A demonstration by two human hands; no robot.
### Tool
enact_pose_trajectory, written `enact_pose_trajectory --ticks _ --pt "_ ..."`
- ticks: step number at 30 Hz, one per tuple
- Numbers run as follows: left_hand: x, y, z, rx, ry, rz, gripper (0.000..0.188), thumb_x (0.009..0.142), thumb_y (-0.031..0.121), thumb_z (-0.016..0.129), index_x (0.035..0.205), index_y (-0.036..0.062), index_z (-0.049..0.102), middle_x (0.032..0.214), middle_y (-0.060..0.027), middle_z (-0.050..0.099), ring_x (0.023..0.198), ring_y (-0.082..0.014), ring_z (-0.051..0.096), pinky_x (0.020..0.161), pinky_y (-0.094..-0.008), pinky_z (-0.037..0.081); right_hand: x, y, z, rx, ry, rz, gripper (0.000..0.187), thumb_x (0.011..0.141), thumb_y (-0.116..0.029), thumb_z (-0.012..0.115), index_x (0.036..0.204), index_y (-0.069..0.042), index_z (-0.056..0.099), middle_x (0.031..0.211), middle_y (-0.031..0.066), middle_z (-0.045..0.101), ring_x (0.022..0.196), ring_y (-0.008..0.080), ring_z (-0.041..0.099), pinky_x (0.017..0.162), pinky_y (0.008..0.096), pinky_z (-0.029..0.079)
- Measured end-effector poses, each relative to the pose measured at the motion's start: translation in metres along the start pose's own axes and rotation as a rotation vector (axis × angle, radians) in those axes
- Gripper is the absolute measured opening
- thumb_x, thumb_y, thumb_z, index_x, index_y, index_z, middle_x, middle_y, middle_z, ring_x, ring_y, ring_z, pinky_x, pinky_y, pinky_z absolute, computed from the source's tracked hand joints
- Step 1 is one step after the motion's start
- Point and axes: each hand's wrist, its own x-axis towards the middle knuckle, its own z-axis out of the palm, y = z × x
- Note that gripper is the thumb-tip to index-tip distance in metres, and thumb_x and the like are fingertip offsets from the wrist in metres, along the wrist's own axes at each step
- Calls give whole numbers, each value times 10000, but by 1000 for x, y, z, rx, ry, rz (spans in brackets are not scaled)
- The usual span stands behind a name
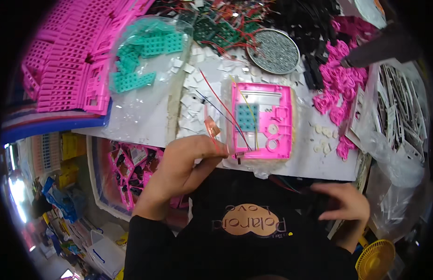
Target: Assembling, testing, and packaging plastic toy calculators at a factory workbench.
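My left hand [193,161] is closed in a pinch at the lower left corner of an open pink plastic case [285,112]. Between its fingertips is a thin red wire [211,138], with a small copper-coloured piece [211,126] just above. A teal rubber button pad [246,117] sits inside the case, and red, blue and yellow wires extend from it. At the table's front edge, to the right, is my right hand [344,201], thumb and forefinger apart and smeared by motion. Dark shapes near its fingers blend with my black shirt, so whether it holds anything is unclear.
Stacked pink panels [67,60] and bagged teal pads [160,44] lie at left. Behind the case are wired green boards [218,32] and a round dish of grey bits [274,51]. Pink coils [340,70], a dark tool [384,46] and bagged strips [398,112] crowd the right.
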Motion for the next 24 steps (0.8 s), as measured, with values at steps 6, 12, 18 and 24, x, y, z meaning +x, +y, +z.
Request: enact_pose_trajectory --ticks 6,12,18,24 --pt "20 21 20 91 -248 144 325 776 7 735 1089 62 667 978 -103 730 827 -306 721 719 -381 579 21 -61 -12 -757 513 -373 918 733 -635 801 1399 -40 582 1467 208 535 1365 446 447 1078 544 404" --pt "22 36 24 150 -344 160 282 781 67 739 1036 86 618 899 -86 664 809 -323 683 676 -410 567 121 -90 22 -704 145 -594 1032 780 -697 705 1487 16 467 1518 263 451 1370 502 397 1148 577 317" --pt "-12 28 29 100 -233 -42 236 884 90 714 1095 59 613 884 -107 652 796 -320 680 667 -386 557 150 -88 41 -297 78 -632 785 874 -468 739 1473 -29 485 1276 205 572 1182 390 527 1002 472 447" --pt "-20 10 37 -849 -220 -779 411 1056 107 546 1424 28 379 1274 -125 621 924 -119 666 780 -319 579 180 -60 22 219 147 -547 237 963 -129 708 1140 29 723 1033 128 735 863 182 684 779 326 545"
